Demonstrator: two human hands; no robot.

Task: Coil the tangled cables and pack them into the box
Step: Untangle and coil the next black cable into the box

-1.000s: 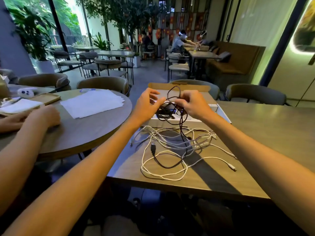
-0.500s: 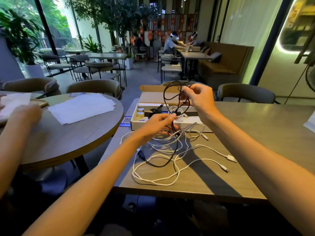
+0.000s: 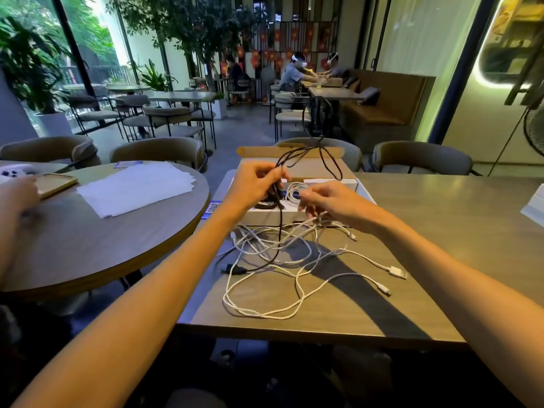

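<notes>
Since 0.5 s ago the black cable (image 3: 280, 228) has passed to your left hand (image 3: 256, 184), whose fingers pinch its gathered loops above the box (image 3: 265, 217). 1 strand hangs to the tabletop (image 3: 441, 225), likely so it pulls clear of the white cables (image 3: 265, 240) tangled there. Your right hand (image 3: 332, 203) has dropped low beside them; its fingers are blurred, so whether they hold anything cannot be told. Only a QR code sticker (image 3: 214, 207) shows; no wording is readable.

black cable (image 3: 280, 228): looped, lifted | white cables (image 3: 273, 245): tangled heap | box (image 3: 259, 217): open, behind
</notes>
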